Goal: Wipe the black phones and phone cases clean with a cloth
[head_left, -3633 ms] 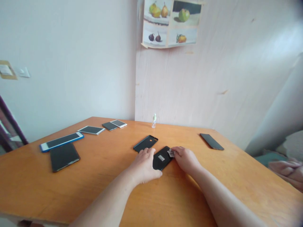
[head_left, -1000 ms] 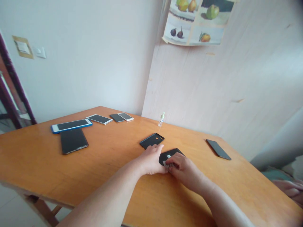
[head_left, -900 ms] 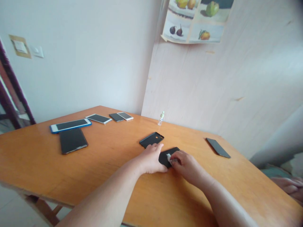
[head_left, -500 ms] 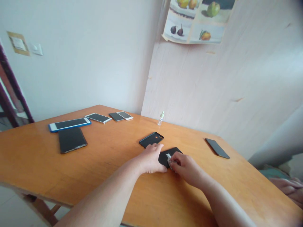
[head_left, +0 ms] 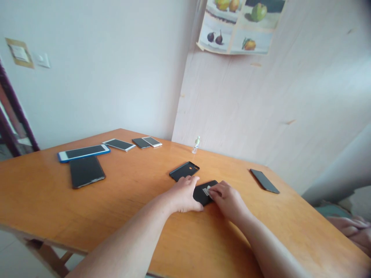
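A black phone point(head_left: 199, 193) lies back up on the wooden table point(head_left: 130, 193), with a small pale label on it. My left hand point(head_left: 185, 193) grips its left end between thumb and fingers. Pinched in the fingers of my right hand point(head_left: 227, 197) is a small whitish wad, like a tissue point(head_left: 209, 188), pressed to the phone's back by the label. Most of the wad is hidden by my fingers. Just beyond my left fingertips, a black phone case point(head_left: 184, 170) rests with its hollow side up.
A small clear spray bottle point(head_left: 196, 145) stands near the wall. At the left lie a blue-edged phone point(head_left: 84, 153), a dark phone point(head_left: 87, 172), a white phone point(head_left: 119, 144) and two smaller ones point(head_left: 147, 142). Another dark phone point(head_left: 264, 181) lies at the right.
My right hand has moved slightly up and away across the phone's back, with the whitish tissue now beside the label. My left hand keeps its grip.
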A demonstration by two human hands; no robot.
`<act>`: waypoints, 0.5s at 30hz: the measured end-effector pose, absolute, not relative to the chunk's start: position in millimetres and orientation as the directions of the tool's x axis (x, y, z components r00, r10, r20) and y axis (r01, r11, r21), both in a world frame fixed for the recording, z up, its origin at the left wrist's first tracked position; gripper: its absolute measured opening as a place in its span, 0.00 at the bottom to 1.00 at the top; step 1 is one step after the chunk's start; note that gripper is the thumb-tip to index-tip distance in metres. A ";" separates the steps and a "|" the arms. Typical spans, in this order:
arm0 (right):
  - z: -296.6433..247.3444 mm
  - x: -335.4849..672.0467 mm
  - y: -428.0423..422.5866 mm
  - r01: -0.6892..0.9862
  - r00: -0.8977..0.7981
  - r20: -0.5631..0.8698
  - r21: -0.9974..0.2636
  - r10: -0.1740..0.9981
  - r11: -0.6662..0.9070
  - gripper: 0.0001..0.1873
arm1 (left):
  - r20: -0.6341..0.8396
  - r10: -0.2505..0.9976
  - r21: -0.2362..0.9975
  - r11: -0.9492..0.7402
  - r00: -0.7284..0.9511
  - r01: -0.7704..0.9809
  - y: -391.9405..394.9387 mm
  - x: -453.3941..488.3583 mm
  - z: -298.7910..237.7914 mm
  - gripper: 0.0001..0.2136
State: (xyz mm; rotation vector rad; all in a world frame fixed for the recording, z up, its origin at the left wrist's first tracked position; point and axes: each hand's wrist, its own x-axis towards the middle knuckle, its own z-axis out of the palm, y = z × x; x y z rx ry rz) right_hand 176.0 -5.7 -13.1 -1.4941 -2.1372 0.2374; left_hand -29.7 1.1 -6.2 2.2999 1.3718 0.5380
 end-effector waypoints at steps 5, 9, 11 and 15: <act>-16.0 158.4 -10.6 0.703 -0.463 0.371 -0.399 0.805 0.589 0.13 | 0.133 0.885 0.497 -0.450 0.447 0.742 2.5 -29.6 -8.2 0.40; -22.0 192.1 12.4 0.911 -0.206 0.354 -0.271 0.912 0.311 0.13 | 0.124 0.885 0.509 -0.446 0.449 0.737 3.0 -29.6 -8.5 0.42; -24.9 199.9 16.6 0.932 -0.174 0.336 -0.247 0.926 0.265 0.15 | 0.123 0.884 0.521 -0.444 0.451 0.729 3.3 -29.7 -9.5 0.43; -25.0 175.5 1.8 0.823 -0.416 0.234 -0.313 0.879 0.473 0.21 | 0.142 0.888 0.531 -0.442 0.438 0.723 4.1 -29.6 -12.7 0.44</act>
